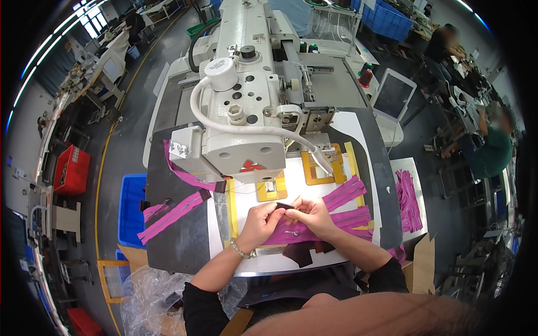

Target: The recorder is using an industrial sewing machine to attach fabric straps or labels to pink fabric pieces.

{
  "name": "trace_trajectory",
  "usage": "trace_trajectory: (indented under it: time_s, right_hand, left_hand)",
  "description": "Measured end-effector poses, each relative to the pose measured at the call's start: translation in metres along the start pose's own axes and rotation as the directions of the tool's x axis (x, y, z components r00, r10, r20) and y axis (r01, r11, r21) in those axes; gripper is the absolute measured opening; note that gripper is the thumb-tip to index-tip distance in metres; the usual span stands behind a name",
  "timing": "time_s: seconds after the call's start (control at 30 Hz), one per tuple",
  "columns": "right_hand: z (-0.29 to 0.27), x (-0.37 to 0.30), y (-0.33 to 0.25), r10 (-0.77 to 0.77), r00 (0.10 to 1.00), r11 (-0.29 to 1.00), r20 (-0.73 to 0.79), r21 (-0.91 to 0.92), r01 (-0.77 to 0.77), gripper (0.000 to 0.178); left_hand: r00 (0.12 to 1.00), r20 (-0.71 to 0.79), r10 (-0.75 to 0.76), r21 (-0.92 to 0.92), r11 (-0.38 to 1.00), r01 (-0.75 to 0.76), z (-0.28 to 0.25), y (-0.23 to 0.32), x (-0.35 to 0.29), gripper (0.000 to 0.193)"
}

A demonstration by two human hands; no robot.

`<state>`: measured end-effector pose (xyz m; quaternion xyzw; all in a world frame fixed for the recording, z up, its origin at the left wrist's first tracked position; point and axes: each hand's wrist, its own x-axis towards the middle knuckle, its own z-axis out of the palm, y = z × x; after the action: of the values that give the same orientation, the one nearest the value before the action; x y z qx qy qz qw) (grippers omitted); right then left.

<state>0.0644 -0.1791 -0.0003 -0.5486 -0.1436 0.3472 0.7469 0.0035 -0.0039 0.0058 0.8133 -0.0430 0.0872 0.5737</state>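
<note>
Both hands' fingers [286,208] pinching dark fabric piece [284,206], magenta zippers [342,210] just right

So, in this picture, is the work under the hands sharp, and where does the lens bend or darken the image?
Head view: the left hand and right hand on the magenta strips are sharp and evenly lit; the sewing machine shows no strong glare; straight edges curve toward the rim; the corners go black; the people at far right are blurred.
</note>
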Motion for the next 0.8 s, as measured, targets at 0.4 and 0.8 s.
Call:
trace_trajectory:
  time_s: [0.4,0.8]
  right_hand:
    - [0.002,0.000,0.001,-0.006,1.000,1.000,-0.020,-0.003,0.006,0.008]
    - [-0.005,0.002,-0.015,0.058,0.996,0.998,0.071,-0.031,-0.056,0.011]
  left_hand:
    - [1.000,-0.020,0.004,0.017,1.000,-0.004,0.002,-0.004,-0.001,0.022]
    - [0.982,0.186,0.032,0.114,0.992,-0.054,-0.015,-0.002,0.005,0.019]
